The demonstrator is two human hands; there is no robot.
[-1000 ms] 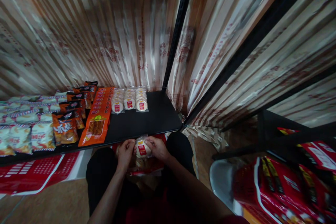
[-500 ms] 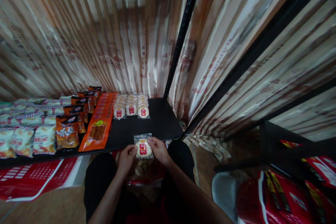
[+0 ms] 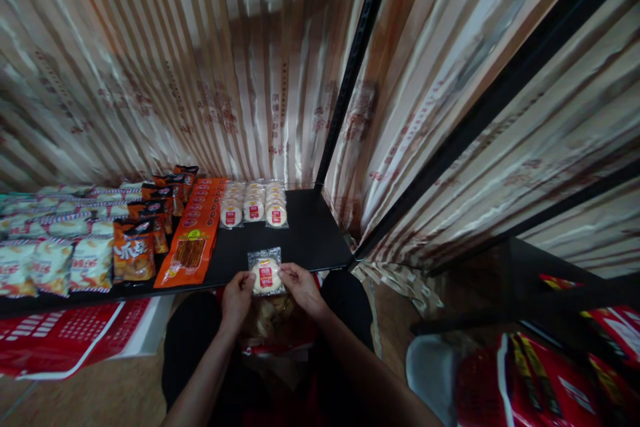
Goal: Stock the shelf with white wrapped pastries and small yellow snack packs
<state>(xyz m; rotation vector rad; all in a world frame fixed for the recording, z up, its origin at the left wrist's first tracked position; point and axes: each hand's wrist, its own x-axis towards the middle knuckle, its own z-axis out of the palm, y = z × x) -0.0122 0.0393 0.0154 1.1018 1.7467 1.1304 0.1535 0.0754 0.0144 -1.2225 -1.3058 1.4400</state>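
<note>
Clear packet shifted slightly leftward, between left hand and right hand, each grip pinching a side edge

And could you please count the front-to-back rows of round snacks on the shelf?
3: the left row beside the long orange packaging, the middle row, and the right row nearest the black post. Some behind may be hidden.

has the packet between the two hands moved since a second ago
Yes: judged against the black shelf, the held packet has shifted up in the view and slightly left, its top now overlapping the shelf's front edge more.
</note>
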